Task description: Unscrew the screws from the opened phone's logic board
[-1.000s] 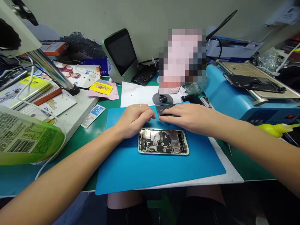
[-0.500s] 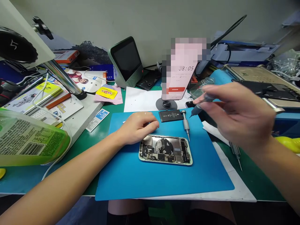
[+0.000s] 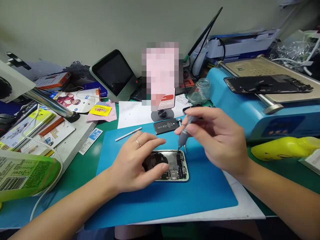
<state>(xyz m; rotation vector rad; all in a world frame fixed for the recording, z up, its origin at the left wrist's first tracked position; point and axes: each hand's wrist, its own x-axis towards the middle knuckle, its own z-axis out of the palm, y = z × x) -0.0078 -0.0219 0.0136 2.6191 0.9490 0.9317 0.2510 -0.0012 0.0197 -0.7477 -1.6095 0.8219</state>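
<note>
An opened smartphone lies face up on the blue mat, its inner boards and connectors showing. My left hand is open, palm down, with fingers and thumb spread over the phone's left part, which it partly hides. My right hand grips a grey screwdriver between thumb and fingers. The tool tilts downward, its tip at the phone's upper right corner; I cannot tell whether it touches. Behind the phone lies a black battery. Another screwdriver beside it is mostly hidden behind my right hand.
A white stick lies at the mat's back left. Behind stand a phone on a stand, a screen device and a glass jar. To the right, a blue machine bears a detached phone screen. A yellow bottle lies nearby.
My right hand has lowered the screwdriver from above the mat to the phone's right end. My left hand has spread its fingers and now covers the phone's left part. The view has turned right.
</note>
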